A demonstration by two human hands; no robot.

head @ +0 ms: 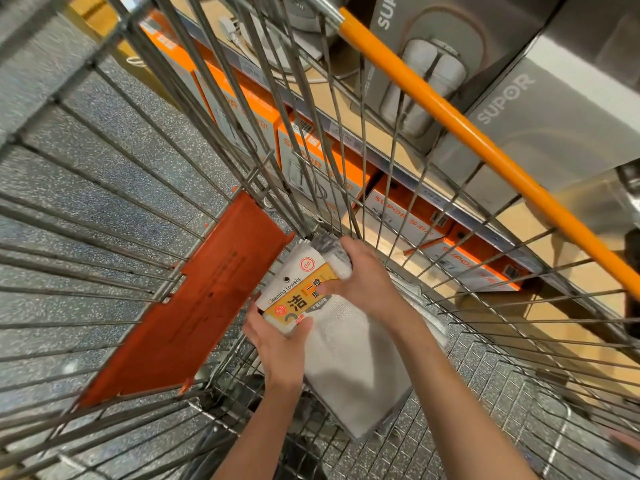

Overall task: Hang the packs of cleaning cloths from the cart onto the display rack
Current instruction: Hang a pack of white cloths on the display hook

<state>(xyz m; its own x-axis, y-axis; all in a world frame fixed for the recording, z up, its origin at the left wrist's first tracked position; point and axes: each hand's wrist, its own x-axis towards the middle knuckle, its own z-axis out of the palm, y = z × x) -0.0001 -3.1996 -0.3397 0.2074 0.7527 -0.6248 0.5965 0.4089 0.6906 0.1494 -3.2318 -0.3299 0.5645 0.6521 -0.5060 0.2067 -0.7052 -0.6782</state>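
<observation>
I'm looking down into the wire cart (pixel 467 393), and both my hands are already on the pack of cleaning cloths (pixel 332 327) near the middle of the basket. The pack lies with its long axis running from the far left, where the printed header card (pixel 298 289) sits, to the near right, where the pale cloth body ends against the cart floor. My left hand (pixel 280 344) is closed on the near-left edge of the header, thumb over the yellow label and fingers underneath. My right hand (pixel 360 275) is clamped over the far end, thumb pressed on the card and fingers curled round what looks like a second grey-white bundle (pixel 337 263) at the top; I can't tell whether that is a separate pack.

The hang hole in the header points away from me, towards the orange panel (pixel 187 299) and the cart's far corner. The display rack isn't in view; only shelves of boxed goods (pixel 311 157) show beyond the wires. I judge the next move is a lift straight up, clear of the orange handle (pixel 485 147) at right.
</observation>
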